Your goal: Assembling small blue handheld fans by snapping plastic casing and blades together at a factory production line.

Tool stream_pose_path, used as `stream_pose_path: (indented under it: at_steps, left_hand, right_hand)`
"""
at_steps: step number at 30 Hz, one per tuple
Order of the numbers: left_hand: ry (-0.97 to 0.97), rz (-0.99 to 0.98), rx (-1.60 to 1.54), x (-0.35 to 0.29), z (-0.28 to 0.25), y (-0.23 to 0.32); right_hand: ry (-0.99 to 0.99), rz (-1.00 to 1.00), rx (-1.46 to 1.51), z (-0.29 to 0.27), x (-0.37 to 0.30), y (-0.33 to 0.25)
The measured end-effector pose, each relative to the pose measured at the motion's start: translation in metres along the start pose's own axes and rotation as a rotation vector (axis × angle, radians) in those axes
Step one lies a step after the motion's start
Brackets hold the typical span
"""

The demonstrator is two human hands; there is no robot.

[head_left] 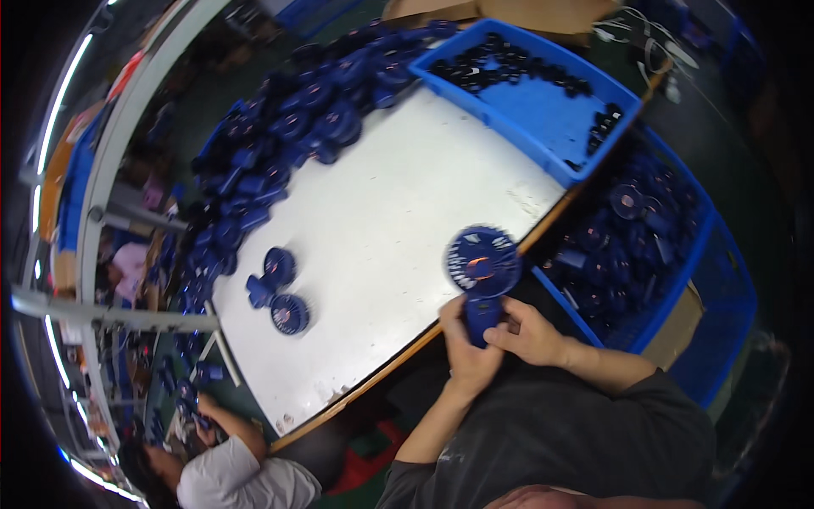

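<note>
Both my hands hold a dark blue handheld fan (483,265) upright at the table's near edge, its round grille facing up. My left hand (468,352) wraps round the handle from the left. From the right, my right hand (527,332) closes on the lower handle, its thumb pressed against it. Two more blue fans (291,313) lie close together on the white tabletop (373,212), left of my hands. A big heap of the same blue fans (314,110) covers the table's far left side.
A blue tray (534,110) with small black parts stands at the far right of the table. Below it, a blue crate (632,246) full of fans sits by the right edge. At lower left, a co-worker in a white shirt (242,475) handles similar fans.
</note>
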State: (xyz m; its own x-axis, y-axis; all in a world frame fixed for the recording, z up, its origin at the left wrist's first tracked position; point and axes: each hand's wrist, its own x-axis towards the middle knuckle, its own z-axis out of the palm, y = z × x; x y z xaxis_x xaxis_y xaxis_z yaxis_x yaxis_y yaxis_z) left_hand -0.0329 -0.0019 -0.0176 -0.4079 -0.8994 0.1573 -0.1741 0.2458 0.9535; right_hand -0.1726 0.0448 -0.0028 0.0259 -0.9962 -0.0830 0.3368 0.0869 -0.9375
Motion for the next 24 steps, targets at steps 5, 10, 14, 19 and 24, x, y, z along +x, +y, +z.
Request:
stream_pose_path:
  at_steps: [5,10,14,19,24]
  left_hand:
    - [-0.007,0.027,-0.755,0.007,-0.036,-0.003]
    - [0.279,-0.315,-0.825,0.030,-0.047,-0.015]
    - [-0.091,-0.628,-1.206,0.039,-0.044,-0.016]
    - [-0.263,-0.324,-1.320,0.026,-0.022,0.009]
    - [-0.315,-0.271,-1.265,0.021,-0.043,-0.003]
  right_hand:
    - [-0.156,0.091,-0.222,-0.004,0.019,0.007]
    - [-0.283,-0.138,-0.805,0.012,0.023,-0.019]
    - [-0.444,-0.351,-1.086,0.020,0.036,-0.032]
    - [-0.732,0.150,-1.251,-0.006,0.087,-0.128]
    - [0.306,-0.124,-1.579,-0.208,0.185,-0.177]
